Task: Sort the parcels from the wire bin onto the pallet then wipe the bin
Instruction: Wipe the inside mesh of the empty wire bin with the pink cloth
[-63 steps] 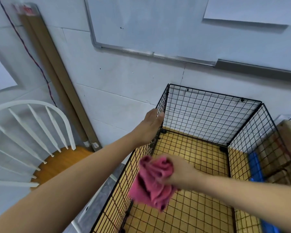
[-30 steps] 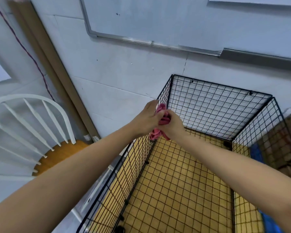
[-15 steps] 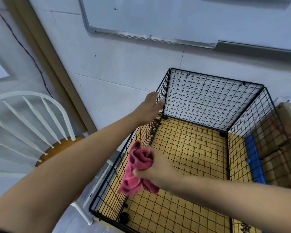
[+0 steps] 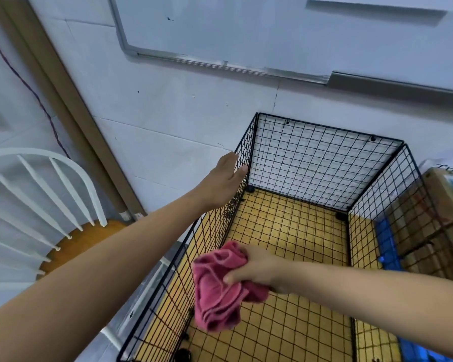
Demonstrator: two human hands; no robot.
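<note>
The right grip (image 4: pixel 259 269) was closed around a bunched pink cloth (image 4: pixel 220 293), held low beside the left wall of the wire bin (image 4: pixel 311 163). The left grip (image 4: pixel 224 180) clasped that wall's top rim near the far corner. No parcels showed inside. A good wipe probably called for flattening the cloth and stroking along the wires while the left grip steadied the panel.

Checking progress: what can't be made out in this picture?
Head view:
Parcels: behind the bin's right mesh wall and cut by the right edge; count unclear.
Left hand: its back hides the fingers; grip on the wire unclear.
Cloth in the right hand: bunched; whether it touches the wall is unclear.
Bin's near side: cut by the bottom edge.
</note>
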